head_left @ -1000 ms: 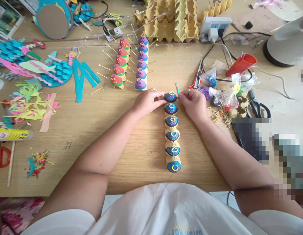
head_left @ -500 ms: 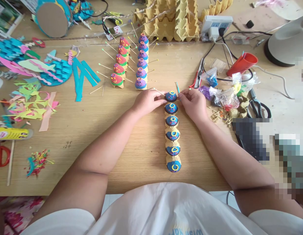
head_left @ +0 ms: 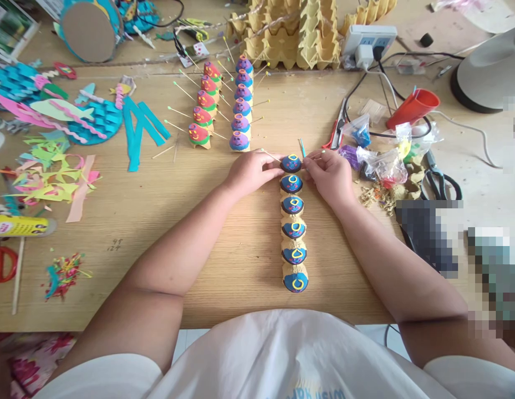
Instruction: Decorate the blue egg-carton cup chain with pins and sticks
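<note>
In front of me an egg-carton strip [head_left: 294, 241] runs away from my body, its several cups topped with blue and black clay and yellow clay loops. My left hand [head_left: 254, 172] grips the left side of the farthest cup [head_left: 291, 163]. A pale-tipped thin stick [head_left: 271, 155] slants out of that cup above my left fingers. On the other side, my right hand [head_left: 330, 173] pinches a second pale-tipped stick [head_left: 316, 154] against the cup's right edge. The stick's inner end is hidden by my fingers. A small blue stick [head_left: 302, 147] lies just beyond.
Red-and-green [head_left: 202, 116] and purple-and-blue carton strips [head_left: 240, 123] with sticks stand behind my left hand. To the right are clay bags [head_left: 386, 160], black-handled scissors [head_left: 440, 183], a red cup [head_left: 413, 108] and a power strip [head_left: 369, 41]. Paper scraps [head_left: 53, 177] lie left.
Both hands stay at the farthest cup with almost no movement. The whole view has shifted only very slightly.
</note>
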The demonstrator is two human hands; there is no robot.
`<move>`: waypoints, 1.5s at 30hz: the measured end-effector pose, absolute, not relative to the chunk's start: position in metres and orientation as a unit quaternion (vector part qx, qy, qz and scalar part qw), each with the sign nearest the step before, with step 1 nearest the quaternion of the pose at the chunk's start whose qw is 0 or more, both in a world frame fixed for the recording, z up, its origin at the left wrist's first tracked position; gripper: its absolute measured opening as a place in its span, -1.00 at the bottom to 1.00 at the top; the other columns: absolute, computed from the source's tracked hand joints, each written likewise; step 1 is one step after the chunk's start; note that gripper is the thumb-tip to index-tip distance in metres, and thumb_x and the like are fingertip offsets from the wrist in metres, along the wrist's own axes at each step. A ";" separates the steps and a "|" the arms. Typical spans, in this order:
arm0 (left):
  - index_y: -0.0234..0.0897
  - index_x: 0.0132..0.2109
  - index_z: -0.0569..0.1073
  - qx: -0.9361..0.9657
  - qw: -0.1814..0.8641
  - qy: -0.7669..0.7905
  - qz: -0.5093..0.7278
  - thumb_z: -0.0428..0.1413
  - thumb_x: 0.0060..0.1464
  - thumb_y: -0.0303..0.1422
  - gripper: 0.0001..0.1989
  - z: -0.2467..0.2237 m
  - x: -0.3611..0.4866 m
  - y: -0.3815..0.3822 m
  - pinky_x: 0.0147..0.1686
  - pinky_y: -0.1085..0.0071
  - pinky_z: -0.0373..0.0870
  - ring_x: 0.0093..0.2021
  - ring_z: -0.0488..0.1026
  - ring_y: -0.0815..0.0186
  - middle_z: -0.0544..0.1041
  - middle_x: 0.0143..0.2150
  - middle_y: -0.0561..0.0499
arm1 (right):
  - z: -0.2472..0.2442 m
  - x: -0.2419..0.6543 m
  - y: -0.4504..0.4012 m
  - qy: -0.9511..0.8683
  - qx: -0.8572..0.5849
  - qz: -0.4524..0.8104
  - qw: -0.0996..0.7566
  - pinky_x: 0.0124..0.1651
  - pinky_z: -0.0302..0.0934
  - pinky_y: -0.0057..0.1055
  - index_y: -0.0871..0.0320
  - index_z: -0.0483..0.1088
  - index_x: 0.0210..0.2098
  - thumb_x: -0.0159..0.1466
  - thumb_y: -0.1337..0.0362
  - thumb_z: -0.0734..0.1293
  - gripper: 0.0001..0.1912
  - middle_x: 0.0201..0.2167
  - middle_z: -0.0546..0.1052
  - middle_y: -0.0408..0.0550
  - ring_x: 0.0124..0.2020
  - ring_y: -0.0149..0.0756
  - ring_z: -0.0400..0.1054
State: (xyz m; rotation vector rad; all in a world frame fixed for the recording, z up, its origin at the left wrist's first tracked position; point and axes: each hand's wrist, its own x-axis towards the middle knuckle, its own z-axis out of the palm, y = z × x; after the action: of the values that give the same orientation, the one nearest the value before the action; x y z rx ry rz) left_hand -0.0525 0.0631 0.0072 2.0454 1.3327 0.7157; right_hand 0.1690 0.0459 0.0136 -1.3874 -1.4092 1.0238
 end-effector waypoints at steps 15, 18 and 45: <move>-0.28 -0.39 0.59 0.771 0.301 0.493 0.266 0.26 0.20 -0.32 -0.80 0.009 -0.052 0.062 0.04 0.29 0.46 -0.08 0.58 0.21 0.77 0.03 -0.09 | 0.010 0.170 0.049 -0.577 -0.549 0.402 0.452 -0.56 0.07 -0.46 0.09 0.50 -0.45 0.29 0.43 0.46 -0.79 -0.66 0.47 -0.24 -0.63 -0.44 0.31; -0.27 -0.38 0.60 0.770 0.304 0.493 0.266 0.26 0.20 -0.32 -0.80 0.008 -0.052 0.062 0.05 0.29 0.47 -0.06 0.58 0.20 0.76 0.05 -0.09 | 0.010 0.170 0.048 -0.579 -0.547 0.399 0.454 -0.56 0.06 -0.45 0.08 0.50 -0.46 0.29 0.43 0.46 -0.79 -0.65 0.47 -0.24 -0.63 -0.45 0.31; -0.24 -0.41 0.56 0.772 0.302 0.494 0.262 0.25 0.20 -0.29 -0.78 0.008 -0.052 0.063 0.06 0.27 0.47 -0.04 0.59 0.19 0.76 0.11 -0.08 | 0.001 0.176 0.051 -0.610 -0.534 0.372 0.453 -0.54 0.14 -0.37 0.04 0.52 -0.42 0.26 0.12 0.54 -0.78 -0.63 0.49 -0.20 -0.58 -0.36 0.33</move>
State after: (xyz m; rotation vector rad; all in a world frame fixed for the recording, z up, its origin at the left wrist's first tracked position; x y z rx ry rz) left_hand -0.0520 0.0628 0.0078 2.0467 1.3100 0.6941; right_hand 0.1755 0.0515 0.0005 -1.3195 -1.5054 0.9183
